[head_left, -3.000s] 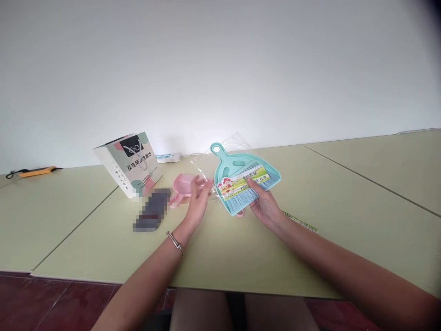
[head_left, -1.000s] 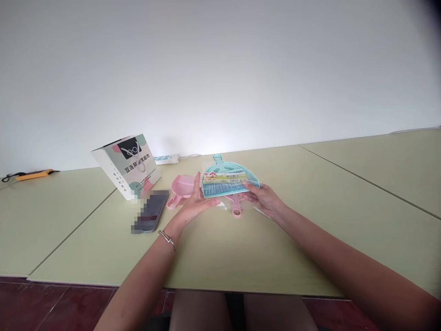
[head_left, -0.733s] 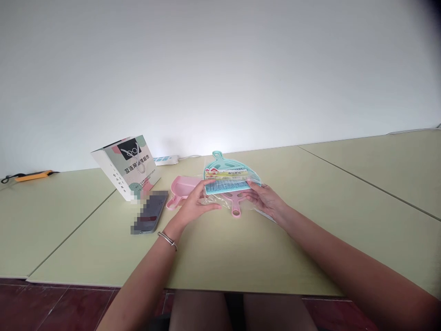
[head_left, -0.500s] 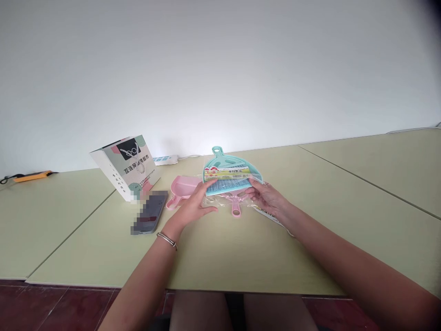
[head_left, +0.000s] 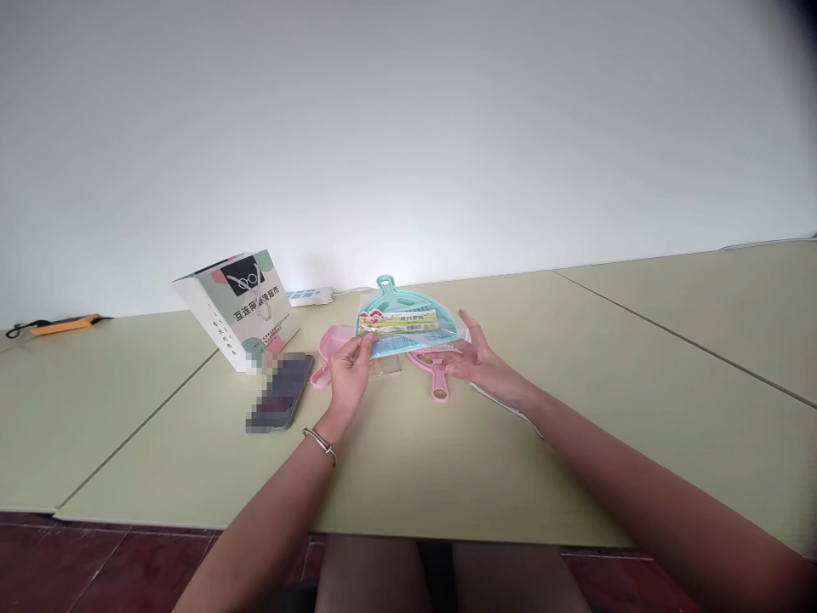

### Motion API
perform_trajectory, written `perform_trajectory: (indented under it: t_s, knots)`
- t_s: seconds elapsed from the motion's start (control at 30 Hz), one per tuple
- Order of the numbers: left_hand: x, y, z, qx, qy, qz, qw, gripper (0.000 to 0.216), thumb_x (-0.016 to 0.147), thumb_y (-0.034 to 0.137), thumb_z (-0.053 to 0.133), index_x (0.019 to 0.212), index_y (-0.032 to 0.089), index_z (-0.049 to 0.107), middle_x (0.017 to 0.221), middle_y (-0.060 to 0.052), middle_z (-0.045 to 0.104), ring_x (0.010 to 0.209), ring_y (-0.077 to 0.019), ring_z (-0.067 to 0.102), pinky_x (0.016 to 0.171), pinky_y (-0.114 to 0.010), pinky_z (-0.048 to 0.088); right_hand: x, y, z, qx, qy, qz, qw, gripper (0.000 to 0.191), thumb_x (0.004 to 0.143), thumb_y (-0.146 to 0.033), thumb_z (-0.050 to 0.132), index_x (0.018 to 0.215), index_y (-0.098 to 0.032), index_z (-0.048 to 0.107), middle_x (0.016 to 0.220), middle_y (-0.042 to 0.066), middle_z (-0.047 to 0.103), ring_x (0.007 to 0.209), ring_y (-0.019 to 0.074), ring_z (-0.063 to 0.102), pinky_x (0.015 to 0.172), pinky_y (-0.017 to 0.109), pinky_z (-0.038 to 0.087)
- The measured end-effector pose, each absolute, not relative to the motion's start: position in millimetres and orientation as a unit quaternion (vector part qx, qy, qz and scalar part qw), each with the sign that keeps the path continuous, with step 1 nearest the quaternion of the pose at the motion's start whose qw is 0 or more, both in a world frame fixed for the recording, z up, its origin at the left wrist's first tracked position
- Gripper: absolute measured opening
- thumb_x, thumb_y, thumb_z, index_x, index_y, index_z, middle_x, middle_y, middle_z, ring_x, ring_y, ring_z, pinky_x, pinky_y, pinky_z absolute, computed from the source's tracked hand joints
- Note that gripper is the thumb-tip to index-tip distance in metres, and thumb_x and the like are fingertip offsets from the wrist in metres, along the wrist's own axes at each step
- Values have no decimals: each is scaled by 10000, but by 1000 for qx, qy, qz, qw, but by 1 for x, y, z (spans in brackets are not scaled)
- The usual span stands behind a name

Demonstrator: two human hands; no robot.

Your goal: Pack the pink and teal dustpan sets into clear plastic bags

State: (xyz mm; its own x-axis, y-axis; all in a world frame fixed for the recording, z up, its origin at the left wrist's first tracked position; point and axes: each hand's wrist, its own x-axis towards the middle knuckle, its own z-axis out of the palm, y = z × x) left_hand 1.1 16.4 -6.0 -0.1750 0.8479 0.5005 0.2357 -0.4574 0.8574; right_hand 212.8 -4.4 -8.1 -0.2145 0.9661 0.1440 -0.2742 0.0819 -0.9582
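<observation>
A turquoise dustpan and brush set (head_left: pixel 408 300) in clear plastic wrap, with a yellow printed label, is tilted up above the table. My left hand (head_left: pixel 350 362) pinches its lower left edge between thumb and fingers. At its right edge my right hand (head_left: pixel 482 362) has thumb and fingers spread; whether it touches the wrap I cannot tell. Under the set, a pink handled piece (head_left: pixel 439 379) lies on the table with its handle towards me, its far part hidden. A pink dustpan (head_left: pixel 332 342) lies behind my left hand, partly covered by it.
A paper gift bag (head_left: pixel 246 311) stands at the left, a phone (head_left: pixel 284 396) in front of it. A white power strip (head_left: pixel 311 295) lies by the wall. An orange-and-black object (head_left: pixel 64 325) is far left. A white strip (head_left: pixel 507 404) lies under my right wrist.
The turquoise set has shifted left and now shows its label more squarely. My left hand has closed to a pinch on its edge, while my right hand has let go and spread its fingers.
</observation>
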Motion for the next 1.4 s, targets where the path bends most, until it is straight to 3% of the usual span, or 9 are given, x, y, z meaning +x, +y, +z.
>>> perform_trajectory:
  t_s: [0.07,0.17,0.27,0.37,0.53,0.7,0.87,1.17,1.4]
  knots:
    - [4,16,-10,597,455,609,258,271,774,410,607,810,168,723,839,-38,724,818,-193,634,796,-314,483,208,-4,-11,-367,-509,530,570,1111,512,-243,843,1403,-384,195,1117,7,637,932,176,660,859,372,521]
    - [9,16,-13,607,432,608,274,273,762,406,622,844,167,724,891,-51,728,852,-200,644,810,-322,491,202,1,-15,-394,-481,451,640,641,593,-393,789,1153,-286,495,923,-10,679,734,153,670,744,338,556]
    - [13,14,-11,605,418,625,261,277,767,407,621,867,167,718,947,-73,718,904,-203,639,835,-325,487,203,5,-16,-398,-464,425,668,368,649,-505,719,836,-234,555,691,-37,659,555,143,638,615,323,557]
    - [15,11,-6,609,412,626,261,318,798,388,595,1036,185,650,950,-69,696,792,-160,630,725,-285,499,206,6,-14,-397,-438,425,686,354,654,-527,705,772,-229,554,689,-43,657,524,135,633,598,316,555]
    - [15,6,-4,617,379,608,325,565,822,348,577,1308,248,305,801,3,607,592,-94,541,579,-222,454,213,7,-12,-411,-392,497,656,634,623,-401,772,1191,-316,504,765,-50,692,634,148,657,700,328,567]
    - [14,6,-7,620,380,595,342,516,828,350,563,1253,238,292,743,35,526,569,-89,524,611,-235,453,216,11,-13,-407,-418,589,559,325,617,-390,776,851,-196,665,847,48,707,773,195,662,687,321,555]
    - [16,7,-10,662,370,537,368,624,841,387,543,1328,248,179,807,17,541,688,-116,580,655,-251,462,235,24,-9,-418,-370,524,644,248,594,-347,782,753,-198,664,775,26,688,706,149,634,653,275,544]
    - [10,1,-15,884,336,224,236,391,888,391,462,1262,280,493,1258,-82,501,1185,-213,452,1009,-380,363,348,57,-21,-663,-288,317,614,70,709,-174,627,661,-191,579,608,5,584,489,103,537,476,245,469]
    - [17,-6,-13,903,346,142,212,228,880,345,485,1046,248,609,1140,-50,568,1145,-205,470,1015,-386,339,375,59,-43,-790,-399,144,442,237,811,-290,478,917,-125,610,729,124,606,684,259,609,603,383,463]
